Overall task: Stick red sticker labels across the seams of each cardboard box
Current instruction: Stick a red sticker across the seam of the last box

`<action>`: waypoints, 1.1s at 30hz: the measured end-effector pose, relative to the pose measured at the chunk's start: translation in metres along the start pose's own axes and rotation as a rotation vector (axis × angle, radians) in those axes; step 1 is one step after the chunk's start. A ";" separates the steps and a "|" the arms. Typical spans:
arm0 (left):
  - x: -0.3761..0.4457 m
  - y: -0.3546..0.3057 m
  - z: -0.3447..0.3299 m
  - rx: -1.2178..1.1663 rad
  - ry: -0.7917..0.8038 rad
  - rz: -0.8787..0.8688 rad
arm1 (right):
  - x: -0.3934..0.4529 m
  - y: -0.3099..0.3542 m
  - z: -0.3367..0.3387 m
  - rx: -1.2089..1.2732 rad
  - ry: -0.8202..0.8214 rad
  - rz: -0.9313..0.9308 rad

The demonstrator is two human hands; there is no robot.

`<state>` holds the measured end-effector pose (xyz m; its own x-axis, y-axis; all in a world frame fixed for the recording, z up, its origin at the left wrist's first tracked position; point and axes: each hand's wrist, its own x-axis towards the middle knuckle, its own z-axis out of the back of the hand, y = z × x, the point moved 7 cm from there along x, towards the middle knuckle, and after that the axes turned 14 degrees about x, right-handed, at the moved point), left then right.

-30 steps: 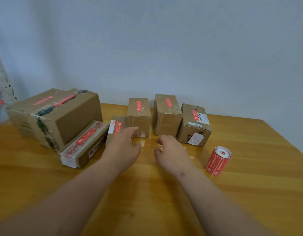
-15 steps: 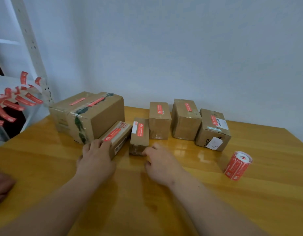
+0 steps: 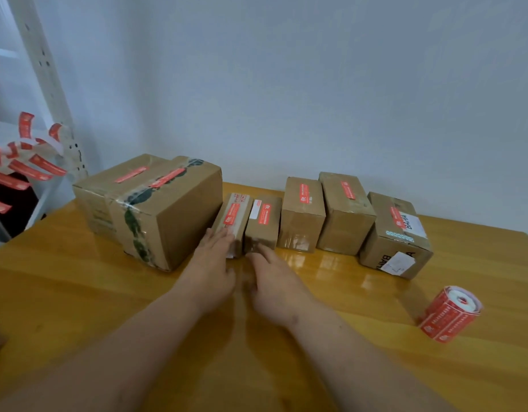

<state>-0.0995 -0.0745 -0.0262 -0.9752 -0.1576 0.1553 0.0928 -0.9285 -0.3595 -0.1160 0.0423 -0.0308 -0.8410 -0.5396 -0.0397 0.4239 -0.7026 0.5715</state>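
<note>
I see my left hand with straight fingers pressing the flat cardboard box, my right hand likewise touching the small box beside it. Six stickered boxes line the table; the sticker roll lies right.

The left hand lies flat with its fingertips on the near end of a long flat box; the right hand touches the near face of the small box just beside it; only a thin gap shows between the two hands. Left of the left hand the big taped box walls off that side, pressed against the flat box; right of the right hand three more boxes stand shoulder to shoulder, the nearest touching the small one; the wall closes in behind. Toward the wrists the wooden table lies bare; the sticker roll sits well off to the right.
</note>
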 end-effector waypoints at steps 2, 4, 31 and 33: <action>0.005 0.001 0.001 0.094 -0.033 -0.044 | 0.004 -0.001 0.001 -0.006 -0.009 -0.022; -0.006 -0.002 0.019 0.205 -0.295 -0.110 | 0.007 0.003 0.006 0.020 -0.063 0.003; 0.015 0.203 0.056 -0.810 -0.296 0.733 | 0.043 0.068 -0.018 0.039 -0.018 0.102; 0.016 0.194 0.051 -0.747 -0.284 0.712 | 0.044 0.062 -0.013 0.059 -0.064 0.046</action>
<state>-0.0871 -0.2740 -0.0461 -0.6536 -0.7439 -0.1391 0.3818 -0.1654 -0.9093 -0.1219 -0.0311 -0.0081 -0.8416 -0.5386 0.0393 0.4438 -0.6482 0.6188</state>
